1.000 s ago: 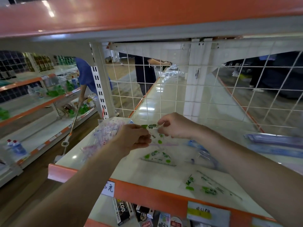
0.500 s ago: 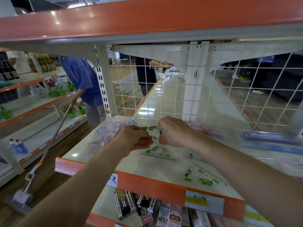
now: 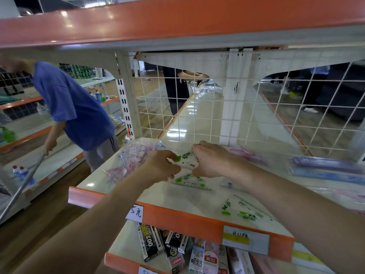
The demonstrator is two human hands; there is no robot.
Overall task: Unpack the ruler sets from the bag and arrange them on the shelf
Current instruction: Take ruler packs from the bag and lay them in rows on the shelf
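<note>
Left hand (image 3: 162,167), right hand (image 3: 211,162) seemingly pinch a half-hidden ruler set (image 3: 187,159).

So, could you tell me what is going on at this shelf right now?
A person holds a clear, green-printed ruler set just above the shelf, the left hand pinching one end and the right hand gripping the other. Two more green-printed pieces lie flat on the shelf nearer the front edge. Pink-printed packets sit to the left, purple packs to the right.

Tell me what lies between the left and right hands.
In the head view, a clear green-printed ruler set spans the gap; the left hand and right hand both pinch it.
</note>
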